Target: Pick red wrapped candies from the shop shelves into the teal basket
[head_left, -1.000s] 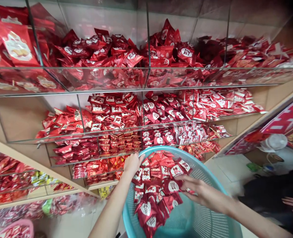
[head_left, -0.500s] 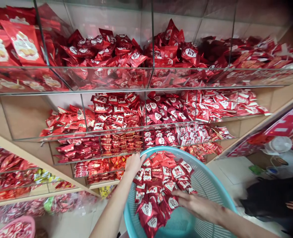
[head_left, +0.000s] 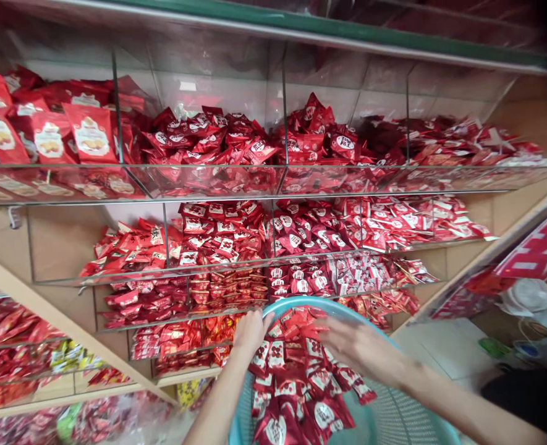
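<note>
A turquoise plastic basket [head_left: 396,405] with perforated sides stands below the shelves. It holds a heap of small red snack packets [head_left: 296,377] with white labels. My left hand [head_left: 251,330] is closed round the basket's rim on the far left side. Over the packets, towards the back of the heap, hovers my right hand [head_left: 354,343]. Its fingers are smeared by motion, so I cannot make out whether they touch or hold a packet.
Ahead rise shelves with clear dividers [head_left: 284,102], filled with red packets [head_left: 208,139]. A slanting wooden panel [head_left: 69,318] runs at left beside more shelves. On the right a white round container [head_left: 530,296] sits low, near a dark shape [head_left: 523,395].
My right hand has moved from the front of the heap towards its back. Some packets have shifted forward and right. The view has tilted up; my left hand stays on the rim.
</note>
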`<action>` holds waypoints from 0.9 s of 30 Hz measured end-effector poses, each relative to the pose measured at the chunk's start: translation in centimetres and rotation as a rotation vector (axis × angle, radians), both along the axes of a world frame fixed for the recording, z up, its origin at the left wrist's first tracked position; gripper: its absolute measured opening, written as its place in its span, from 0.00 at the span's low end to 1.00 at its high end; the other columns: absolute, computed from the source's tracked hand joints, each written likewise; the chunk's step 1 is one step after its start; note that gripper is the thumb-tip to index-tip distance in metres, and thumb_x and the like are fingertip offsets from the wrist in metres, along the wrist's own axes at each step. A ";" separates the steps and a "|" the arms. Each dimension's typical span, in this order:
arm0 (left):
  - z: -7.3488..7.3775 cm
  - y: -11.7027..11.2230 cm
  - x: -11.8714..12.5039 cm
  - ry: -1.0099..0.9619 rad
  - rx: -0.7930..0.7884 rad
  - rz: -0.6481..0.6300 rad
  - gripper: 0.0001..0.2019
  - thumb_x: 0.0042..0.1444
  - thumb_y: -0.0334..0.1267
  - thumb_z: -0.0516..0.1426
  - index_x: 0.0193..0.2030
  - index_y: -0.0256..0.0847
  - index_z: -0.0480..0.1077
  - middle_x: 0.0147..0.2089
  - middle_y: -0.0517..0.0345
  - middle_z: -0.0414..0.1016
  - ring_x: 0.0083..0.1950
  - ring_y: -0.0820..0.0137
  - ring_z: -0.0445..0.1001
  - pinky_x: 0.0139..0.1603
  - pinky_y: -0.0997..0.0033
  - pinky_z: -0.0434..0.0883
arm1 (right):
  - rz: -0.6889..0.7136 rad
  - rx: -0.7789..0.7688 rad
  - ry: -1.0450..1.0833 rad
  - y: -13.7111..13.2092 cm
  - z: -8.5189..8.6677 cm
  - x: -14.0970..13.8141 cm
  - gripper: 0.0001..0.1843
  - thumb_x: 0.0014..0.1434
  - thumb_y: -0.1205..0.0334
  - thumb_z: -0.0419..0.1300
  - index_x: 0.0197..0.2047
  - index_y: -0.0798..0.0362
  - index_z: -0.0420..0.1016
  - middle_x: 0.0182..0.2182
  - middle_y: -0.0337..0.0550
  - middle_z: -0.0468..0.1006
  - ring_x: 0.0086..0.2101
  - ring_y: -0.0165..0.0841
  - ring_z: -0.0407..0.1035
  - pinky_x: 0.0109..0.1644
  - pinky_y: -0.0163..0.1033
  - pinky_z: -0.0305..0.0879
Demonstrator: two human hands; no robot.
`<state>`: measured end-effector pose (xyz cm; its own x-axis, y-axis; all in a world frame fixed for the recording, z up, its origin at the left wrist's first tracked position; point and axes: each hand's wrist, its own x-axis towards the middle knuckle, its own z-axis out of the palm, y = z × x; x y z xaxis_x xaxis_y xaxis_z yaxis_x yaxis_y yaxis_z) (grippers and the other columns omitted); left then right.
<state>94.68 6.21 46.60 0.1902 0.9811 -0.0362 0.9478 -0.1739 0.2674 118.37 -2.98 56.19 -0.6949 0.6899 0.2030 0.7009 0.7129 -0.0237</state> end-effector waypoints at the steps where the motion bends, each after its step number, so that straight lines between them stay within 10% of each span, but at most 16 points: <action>1: 0.0 0.0 0.0 -0.003 0.007 0.001 0.28 0.57 0.57 0.37 0.40 0.38 0.68 0.37 0.47 0.75 0.40 0.61 0.74 0.36 0.68 0.67 | -0.052 0.023 0.069 1.4 1.7 -0.4 0.13 0.62 0.63 0.44 0.45 0.51 0.67 0.49 0.44 0.69 0.40 0.30 0.69 0.40 0.36 0.67; 5: -0.1 -0.1 0.0 -0.003 0.007 0.005 0.29 0.57 0.57 0.36 0.39 0.38 0.68 0.37 0.47 0.75 0.39 0.61 0.74 0.36 0.68 0.68 | -0.357 0.179 0.314 6.7 7.1 -2.8 0.14 0.62 0.58 0.44 0.46 0.54 0.65 0.40 0.48 0.73 0.33 0.31 0.70 0.35 0.36 0.65; 10: -0.1 -0.1 0.0 0.017 0.000 0.018 0.28 0.58 0.56 0.37 0.40 0.38 0.69 0.37 0.47 0.75 0.40 0.62 0.75 0.37 0.68 0.68 | -0.704 0.250 0.098 11.0 10.1 -6.3 0.23 0.61 0.47 0.44 0.48 0.57 0.63 0.30 0.51 0.76 0.32 0.40 0.72 0.34 0.40 0.64; 27: 0.3 -0.2 0.1 -0.014 -0.015 0.031 0.27 0.58 0.55 0.38 0.41 0.38 0.69 0.38 0.46 0.75 0.40 0.62 0.74 0.38 0.69 0.67 | -0.882 0.020 0.035 14.6 10.7 -9.6 0.23 0.55 0.49 0.53 0.46 0.59 0.71 0.42 0.58 0.74 0.44 0.42 0.68 0.44 0.42 0.62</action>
<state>94.74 5.99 46.86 0.1604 0.9859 -0.0484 0.9488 -0.1404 0.2830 108.77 11.65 66.87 0.0963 0.9680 0.2316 0.9950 -0.0872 -0.0490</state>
